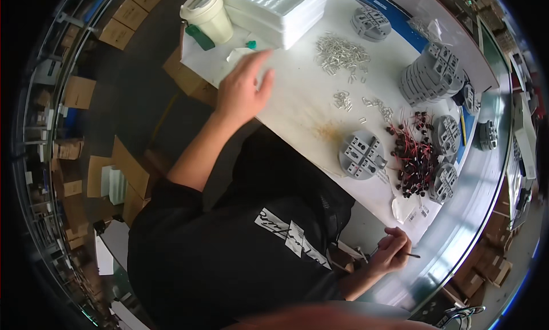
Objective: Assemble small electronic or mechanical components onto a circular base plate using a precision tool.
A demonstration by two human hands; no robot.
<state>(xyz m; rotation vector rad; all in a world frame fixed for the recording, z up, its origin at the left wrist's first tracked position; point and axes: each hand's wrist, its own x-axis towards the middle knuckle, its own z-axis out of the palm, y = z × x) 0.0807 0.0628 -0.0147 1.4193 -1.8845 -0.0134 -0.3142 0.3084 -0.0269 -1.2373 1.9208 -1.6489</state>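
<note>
My left hand (243, 90) is over the left edge of the white table (297, 107), fingers stretched out and thumb apart, with nothing seen in it. Just beyond its fingertips lies a white paper scrap (239, 54). My right hand (392, 253) is low at the right, off the table's near corner, its fingers closed around a thin dark stick-like tool (413, 255) whose tip pokes out to the right. Between the hands, near the front edge, a round grey plastic disc (363, 154) with square slots lies flat. Right of it is a tangled heap of black parts with red wires (414, 158).
Small metal clips (341, 54) lie in piles mid-table. Grey discs stand in a stack (429, 72) at the right. White foam trays (286, 10) and a cream lidded bucket (217, 21) stand at the far left. An open carton (128, 175) sits on the floor, left.
</note>
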